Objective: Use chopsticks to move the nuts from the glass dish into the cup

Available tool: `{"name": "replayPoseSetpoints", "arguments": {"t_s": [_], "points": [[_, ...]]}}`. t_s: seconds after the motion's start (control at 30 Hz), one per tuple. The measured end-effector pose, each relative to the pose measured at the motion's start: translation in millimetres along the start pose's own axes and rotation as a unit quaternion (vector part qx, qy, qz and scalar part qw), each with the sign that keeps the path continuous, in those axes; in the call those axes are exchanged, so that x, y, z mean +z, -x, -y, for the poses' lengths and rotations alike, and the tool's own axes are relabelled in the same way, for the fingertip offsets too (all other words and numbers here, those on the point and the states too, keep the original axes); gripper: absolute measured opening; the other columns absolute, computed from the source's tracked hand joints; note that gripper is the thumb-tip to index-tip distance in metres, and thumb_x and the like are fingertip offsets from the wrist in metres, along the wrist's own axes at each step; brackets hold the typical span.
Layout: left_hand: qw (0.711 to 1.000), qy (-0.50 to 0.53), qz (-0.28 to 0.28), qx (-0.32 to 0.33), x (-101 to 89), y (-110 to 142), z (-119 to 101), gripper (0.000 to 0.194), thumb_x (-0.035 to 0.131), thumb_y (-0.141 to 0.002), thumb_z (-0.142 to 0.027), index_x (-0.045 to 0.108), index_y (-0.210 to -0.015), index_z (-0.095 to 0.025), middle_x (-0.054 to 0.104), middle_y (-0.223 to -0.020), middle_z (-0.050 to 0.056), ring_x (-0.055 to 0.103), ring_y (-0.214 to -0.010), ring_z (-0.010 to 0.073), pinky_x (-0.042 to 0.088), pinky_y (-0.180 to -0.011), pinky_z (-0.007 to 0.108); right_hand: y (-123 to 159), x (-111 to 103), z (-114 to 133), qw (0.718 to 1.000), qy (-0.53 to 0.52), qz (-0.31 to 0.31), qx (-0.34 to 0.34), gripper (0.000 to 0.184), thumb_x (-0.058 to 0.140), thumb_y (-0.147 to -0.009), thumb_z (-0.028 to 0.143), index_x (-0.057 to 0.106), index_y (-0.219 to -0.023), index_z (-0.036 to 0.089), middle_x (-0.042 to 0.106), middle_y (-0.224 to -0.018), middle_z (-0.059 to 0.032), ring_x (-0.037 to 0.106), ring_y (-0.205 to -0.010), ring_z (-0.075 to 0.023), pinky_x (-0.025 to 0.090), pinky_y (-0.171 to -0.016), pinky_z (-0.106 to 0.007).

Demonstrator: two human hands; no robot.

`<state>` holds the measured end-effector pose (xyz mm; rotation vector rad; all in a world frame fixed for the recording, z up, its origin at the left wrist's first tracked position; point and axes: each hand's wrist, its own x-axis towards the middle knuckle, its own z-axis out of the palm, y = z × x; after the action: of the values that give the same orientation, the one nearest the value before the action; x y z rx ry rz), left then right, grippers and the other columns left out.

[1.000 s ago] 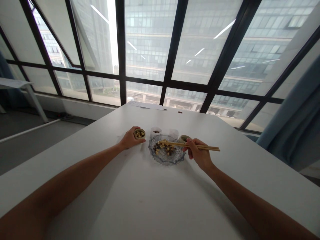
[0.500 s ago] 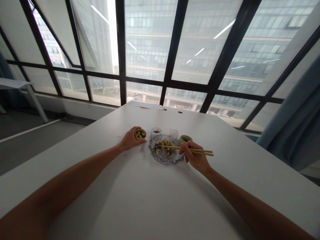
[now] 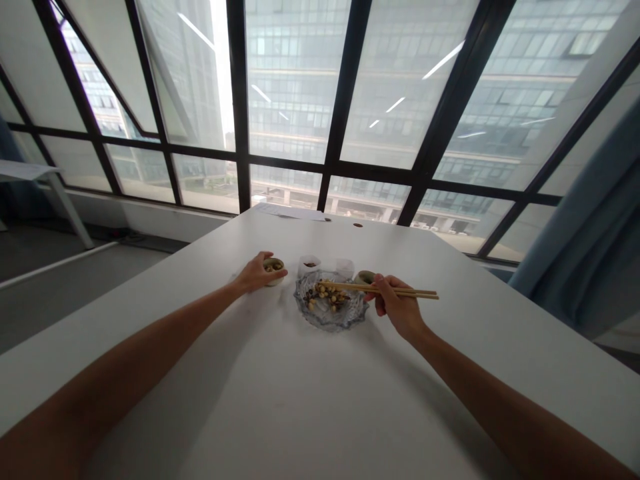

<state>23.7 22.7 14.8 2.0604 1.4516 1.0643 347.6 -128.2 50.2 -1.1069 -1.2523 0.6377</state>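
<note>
My left hand is wrapped round a small greenish cup that holds pale, nut-like pieces. In my right hand is a pair of wooden chopsticks, their tips over the left part of a clear glass plate. A pile of small yellowish and dark pieces lies on that plate; their exact kind is too small to make out. A second greenish cup stands behind my right hand, partly hidden by it.
Behind the plate stand a white container with dark bits inside and a translucent container. Papers and a small reddish disc lie at the far end of the white table. Windows rise beyond; a blue curtain hangs right.
The chopsticks have lifted slightly and now lie closer together, nearly level. My left hand and its cup have shifted slightly left, and the cup looks more upright, lower on the table.
</note>
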Motion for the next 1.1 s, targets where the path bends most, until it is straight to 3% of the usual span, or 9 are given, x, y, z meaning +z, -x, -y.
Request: {"name": "replayPoseSetpoints", "arguments": {"t_s": [0.1,0.2,0.37,0.47,0.63,0.73,0.87,1.1], "points": [[0.995,-0.071,-0.003,0.066,-1.6,-15,-18,0.077,0.074,-0.072,-0.065,0.058,-0.129,-0.016,0.063,-0.137,0.019,0.061,-0.124,0.0362,0.045,-0.107,0.049,1,-4,5,0.998,0.042,-0.005,-0.044,0.056,0.069,-0.079,0.073,0.056,-0.064,0.021,0.07,-0.057,-0.0057,0.046,-0.031,-0.0099,0.032,-0.029,-0.022],[0.984,-0.131,0.014,0.121,10.1,-32,-45,0.073,0.074,-0.074,-0.062,0.059,-0.13,-0.018,0.064,-0.137,0.018,0.059,-0.128,0.0378,0.037,-0.113,0.05,4,-10,7,0.989,0.112,-0.001,-0.097,0.054,0.066,-0.085,0.07,0.059,-0.065,0.021,0.071,-0.059,-0.0053,0.05,-0.033,-0.0112,0.037,-0.032,-0.024],[0.982,-0.126,0.103,0.093,38.8,-51,-71,0.079,0.079,-0.068,-0.058,0.055,-0.132,-0.018,0.073,-0.121,0.018,0.066,-0.117,0.039,0.047,-0.102,0.048,4,-16,10,0.967,0.197,-0.002,-0.159,0.051,0.06,-0.091,0.066,0.064,-0.067,0.021,0.064,-0.049,-0.0021,0.052,-0.035,-0.0138,0.041,-0.037,-0.027],[0.982,-0.106,0.106,0.115,44.5,-54,-71,0.076,0.081,-0.067,-0.05,0.056,-0.13,-0.017,0.074,-0.116,0.018,0.068,-0.112,0.0392,0.051,-0.095,0.046,-4,-13,13,0.962,0.21,-0.007,-0.175,0.05,0.059,-0.092,0.065,0.064,-0.069,0.022,0.063,-0.048,-0.0015,0.053,-0.036,-0.0143,0.042,-0.038,-0.027],[0.97,-0.101,0.082,0.207,39.3,-50,-69,0.075,0.081,-0.068,-0.039,0.052,-0.134,-0.02,0.072,-0.124,0.014,0.067,-0.116,0.035,0.05,-0.1,0.044,-23,5,15,0.96,0.199,-0.007,-0.197,0.051,0.057,-0.092,0.067,0.063,-0.069,0.022,0.071,-0.061,-0.0053,0.056,-0.04,-0.014,0.044,-0.042,-0.026],[0.965,-0.105,0.08,0.227,36.5,-48,-71,0.075,0.081,-0.069,-0.039,0.051,-0.136,-0.021,0.072,-0.123,0.013,0.067,-0.116,0.0338,0.051,-0.1,0.044,-36,20,10,0.961,0.202,0.018,-0.186,0.049,0.058,-0.09,0.067,0.063,-0.072,0.022,0.073,-0.065,-0.0058,0.058,-0.042,-0.0138,0.043,-0.041,-0.025],[0.965,-0.106,0.085,0.224,36.6,-47,-70,0.076,0.08,-0.072,-0.041,0.049,-0.138,-0.018,0.071,-0.124,0.016,0.068,-0.115,0.0341,0.052,-0.099,0.044,-49,29,7,0.975,0.166,0.068,-0.13,0.052,0.063,-0.084,0.072,0.063,-0.075,0.021,0.074,-0.068,-0.0057,0.056,-0.04,-0.0134,0.043,-0.039,-0.025],[0.971,-0.148,0.097,0.158,41.1,-51,-68,0.074,0.075,-0.078,-0.046,0.049,-0.139,-0.015,0.071,-0.125,0.018,0.068,-0.116,0.0352,0.052,-0.099,0.043,-41,7,26,0.987,0.118,0.037,-0.107,0.06,0.057,-0.087,0.075,0.061,-0.069,0.019,0.065,-0.054,-0.0034,0.05,-0.037,-0.0111,0.038,-0.034,-0.022]]}}
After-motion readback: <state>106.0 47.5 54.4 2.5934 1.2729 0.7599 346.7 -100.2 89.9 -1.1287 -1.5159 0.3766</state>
